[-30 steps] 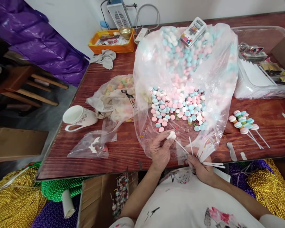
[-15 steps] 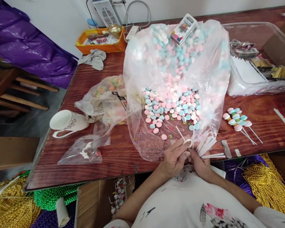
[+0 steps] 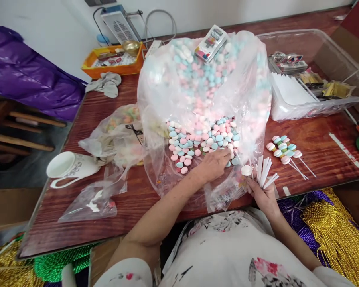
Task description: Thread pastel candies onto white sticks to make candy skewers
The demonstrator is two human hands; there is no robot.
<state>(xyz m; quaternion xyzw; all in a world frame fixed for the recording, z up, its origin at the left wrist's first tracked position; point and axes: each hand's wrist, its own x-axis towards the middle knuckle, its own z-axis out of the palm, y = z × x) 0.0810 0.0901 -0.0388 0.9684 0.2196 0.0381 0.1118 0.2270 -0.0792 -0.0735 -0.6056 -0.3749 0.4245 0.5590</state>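
Note:
My left hand (image 3: 215, 164) reaches over the pile of small pink, blue and white domed pieces (image 3: 187, 147), fingers curled down among them. Whether a piece sits between its fingertips is hidden. These pieces spill from the mouth of a large clear plastic bag (image 3: 164, 87). Close to the table's front edge, my right hand (image 3: 263, 195) is closed around a fanned bunch of white paper sticks (image 3: 265, 171). One white domed piece (image 3: 246, 170) sits at the top of a thin stick beside that bunch. To the right lie skewered pastel pieces on white sticks (image 3: 283, 149).
A white mug (image 3: 74, 169) lies on its side at the left, near a smaller bag of coloured pieces (image 3: 116, 135). A printed box (image 3: 211, 44) rests on the large bag. At the right stands a clear plastic bin (image 3: 290, 109); an orange tray (image 3: 107, 69) is at the back.
My left hand has left my right hand and moved forward onto the pile. The right hand has shifted slightly right with the sticks. The view has turned a little to the right.

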